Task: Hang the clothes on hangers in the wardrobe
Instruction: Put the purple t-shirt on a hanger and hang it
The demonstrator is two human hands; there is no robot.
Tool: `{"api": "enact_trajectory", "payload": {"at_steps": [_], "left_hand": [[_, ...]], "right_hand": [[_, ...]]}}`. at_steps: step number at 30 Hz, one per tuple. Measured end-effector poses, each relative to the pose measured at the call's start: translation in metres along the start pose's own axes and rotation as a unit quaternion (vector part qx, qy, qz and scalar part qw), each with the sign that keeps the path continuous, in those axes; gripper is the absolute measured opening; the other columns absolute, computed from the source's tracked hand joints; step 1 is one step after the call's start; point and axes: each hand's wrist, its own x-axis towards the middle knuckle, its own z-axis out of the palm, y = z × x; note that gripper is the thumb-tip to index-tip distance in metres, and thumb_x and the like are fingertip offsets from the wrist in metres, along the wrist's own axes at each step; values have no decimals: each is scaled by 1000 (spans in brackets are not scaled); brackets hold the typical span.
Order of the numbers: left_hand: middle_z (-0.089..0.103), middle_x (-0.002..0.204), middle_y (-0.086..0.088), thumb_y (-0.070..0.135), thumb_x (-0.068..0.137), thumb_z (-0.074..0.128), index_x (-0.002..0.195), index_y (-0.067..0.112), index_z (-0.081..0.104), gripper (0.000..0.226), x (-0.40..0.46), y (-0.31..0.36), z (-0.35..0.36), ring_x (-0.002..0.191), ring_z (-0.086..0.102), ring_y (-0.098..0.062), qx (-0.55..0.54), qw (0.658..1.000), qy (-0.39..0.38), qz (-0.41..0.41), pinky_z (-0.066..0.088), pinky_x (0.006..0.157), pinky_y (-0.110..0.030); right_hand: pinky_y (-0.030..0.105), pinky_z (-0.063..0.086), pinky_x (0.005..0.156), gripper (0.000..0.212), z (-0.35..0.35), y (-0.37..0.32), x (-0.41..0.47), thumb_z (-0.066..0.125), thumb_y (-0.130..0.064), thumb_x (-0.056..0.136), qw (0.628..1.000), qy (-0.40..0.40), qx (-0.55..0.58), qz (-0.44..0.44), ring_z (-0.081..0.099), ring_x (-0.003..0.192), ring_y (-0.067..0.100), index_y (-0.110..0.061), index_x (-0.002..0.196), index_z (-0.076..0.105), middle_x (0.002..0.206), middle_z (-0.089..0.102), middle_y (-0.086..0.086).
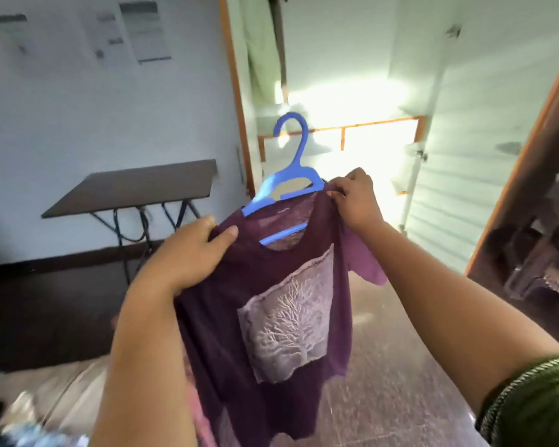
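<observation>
Shirt — between both hands

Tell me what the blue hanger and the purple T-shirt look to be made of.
Blue hanger: likely moulded plastic, going by its flat, uniform, smooth matte look. Purple T-shirt with pale tree print: thin knit fabric, probably cotton or a blend; it drapes limply and light shows through near the collar.

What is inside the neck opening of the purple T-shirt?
Inside the purple T-shirt the blue hanger shows: its lower bar crosses the neck opening. Its arm ends are covered by cloth.
</observation>
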Motion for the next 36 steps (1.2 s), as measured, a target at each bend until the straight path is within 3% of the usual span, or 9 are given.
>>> {"api": "enact_trajectory", "payload": {"at_steps": [3, 6, 12, 16, 21, 25, 28, 32, 36], "left_hand": [[63, 88, -8, 30, 94, 56, 87, 13, 56, 18, 75, 23, 15, 89, 59, -30, -55, 998, 15, 15, 48, 83, -44], [58, 76, -6, 23, 95, 54, 80, 14, 53, 18, 146, 52, 20, 71, 56, -23, -108, 993, 39, 9, 42, 66, -36], [50, 74, 0, 24, 98, 50, 78, 11, 49, 24, 291, 121, 29, 66, 46, -19, -124, 987, 76, 64, 36, 61, -32], [54, 79, 1, 29, 100, 46, 81, 16, 49, 24, 388, 167, 40, 70, 52, -18, -95, 987, 104, 79, 39, 61, -30], [53, 81, -3, 31, 100, 44, 76, 14, 43, 30, 517, 229, 59, 77, 47, -25, -36, 980, 174, 93, 28, 62, -29], [60, 100, -10, 30, 101, 43, 95, 8, 54, 25, 616, 275, 62, 94, 54, -29, -60, 974, 204, 83, 35, 69, -30], [56, 91, -2, 30, 101, 43, 85, 16, 50, 23, 689, 295, 56, 84, 52, -20, -80, 970, 215, 83, 35, 65, -29], [60, 93, -4, 28, 99, 49, 82, 16, 54, 22, 787, 307, 46, 85, 58, -20, -173, 963, 195, 65, 48, 75, -30], [64, 109, -13, 24, 97, 54, 97, 11, 60, 15, 876, 321, 17, 99, 64, -29, -205, 955, 205, 65, 54, 87, -39]], "right_hand": [[27, 36, 83, 17, 2, 27, 78, 57, -10, 89, 999, -4, -37, 0, 44, 99, 31, -6, 97, 71, 97, 45, 14], [22, 38, 79, 17, 1, 42, 166, 54, -7, 91, 1000, 13, -18, 8, 50, 92, 28, -4, 99, 69, 100, 46, 13], [45, 49, 87, 35, 11, 84, 316, 43, -15, 91, 998, 55, 6, 17, 59, 100, 38, -15, 126, 48, 111, 58, 16], [30, 41, 70, 31, 23, 128, 408, 47, -10, 89, 980, 104, 145, 83, 62, 83, 30, -13, 119, 40, 80, 63, 1], [31, 41, 70, 19, 25, 188, 526, 49, -8, 82, 972, 65, 207, 89, 58, 82, 26, -17, 99, 49, 90, 61, 3], [42, 51, 84, 18, 44, 229, 628, 51, -24, 76, 907, 34, 399, 126, 60, 84, 26, -20, 93, 56, 93, 62, 8], [46, 53, 87, 12, 52, 230, 700, 49, -21, 85, 865, 58, 482, 129, 58, 90, 27, -21, 96, 53, 96, 58, 7], [32, 44, 74, 24, 68, 234, 773, 43, 3, 84, 934, 131, 333, 24, 59, 86, 25, -15, 90, 58, 93, 60, 5], [34, 39, 78, 44, 109, 260, 843, 43, 22, 60, 928, 251, 249, -119, 54, 85, 34, -8, 86, 63, 90, 57, 8]]}}
